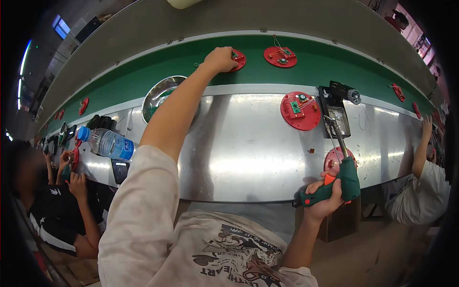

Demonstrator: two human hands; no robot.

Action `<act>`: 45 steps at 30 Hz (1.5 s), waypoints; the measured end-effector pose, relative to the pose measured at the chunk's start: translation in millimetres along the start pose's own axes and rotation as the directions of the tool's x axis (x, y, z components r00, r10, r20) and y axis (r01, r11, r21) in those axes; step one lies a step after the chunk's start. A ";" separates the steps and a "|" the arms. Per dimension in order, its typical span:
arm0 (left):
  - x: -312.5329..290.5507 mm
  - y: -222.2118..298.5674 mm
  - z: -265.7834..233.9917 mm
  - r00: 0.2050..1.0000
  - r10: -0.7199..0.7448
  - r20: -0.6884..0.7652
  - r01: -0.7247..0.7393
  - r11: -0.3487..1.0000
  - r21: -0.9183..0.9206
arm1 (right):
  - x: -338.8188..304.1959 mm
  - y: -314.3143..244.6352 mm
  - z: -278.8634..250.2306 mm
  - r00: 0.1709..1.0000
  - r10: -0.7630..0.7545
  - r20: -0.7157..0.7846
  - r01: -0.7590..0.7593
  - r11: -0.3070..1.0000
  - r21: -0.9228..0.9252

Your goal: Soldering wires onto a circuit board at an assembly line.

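Observation:
My left hand (pixel 221 60) reaches across to the green belt. Its fingers are closed on the left side of a red round plate (pixel 239 60) bearing a small green circuit board; the fingertips are partly hidden. In my right hand (pixel 326 200) is a green soldering gun (pixel 350 179) with an orange trigger, its metal barrel pointing away from me. Partly under the gun, another red round plate (pixel 331 158) lies near the bench's front edge. Beyond it rests a red round plate (pixel 311 118) with a green board and wires.
A metal bowl (pixel 148 98) holding green boards stands behind my left forearm. A black tray with a holder (pixel 345 128) sits at right. One wired red plate (pixel 273 58) lies on the belt (pixel 315 67). A water bottle (pixel 107 143) lies at left. Co-workers sit on both sides.

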State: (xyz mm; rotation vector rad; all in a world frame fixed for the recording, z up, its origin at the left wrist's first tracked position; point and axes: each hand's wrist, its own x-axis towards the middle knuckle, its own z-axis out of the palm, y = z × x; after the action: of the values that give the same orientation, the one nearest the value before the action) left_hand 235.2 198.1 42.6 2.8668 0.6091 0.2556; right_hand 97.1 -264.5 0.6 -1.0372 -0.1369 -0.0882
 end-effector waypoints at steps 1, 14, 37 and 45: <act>-5.5 0.2 -1.5 1.000 -0.006 0.002 0.006 1.000 -0.001 | 0.0 0.1 0.0 1.000 0.002 0.004 -0.002 1.000 -0.006; -229.8 49.1 -5.9 0.817 0.523 -0.241 -0.574 0.774 -0.267 | 2.6 4.6 -0.7 0.999 -0.030 -0.017 0.029 0.998 -0.059; -174.9 -75.1 -46.1 0.960 -0.276 0.043 0.269 0.955 0.126 | 1.9 2.7 -1.8 0.999 -0.033 0.017 0.035 0.993 -0.117; -188.8 -90.4 -33.6 0.965 -0.112 -0.238 0.140 0.985 0.102 | 0.9 1.8 3.6 0.997 -0.070 0.023 0.072 0.992 -0.105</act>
State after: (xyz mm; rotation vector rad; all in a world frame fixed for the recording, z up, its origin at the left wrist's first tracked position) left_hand 23.7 205.7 30.5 2.9171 0.8746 0.5577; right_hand 97.9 -260.5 1.0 -1.1392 -0.1881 -0.1518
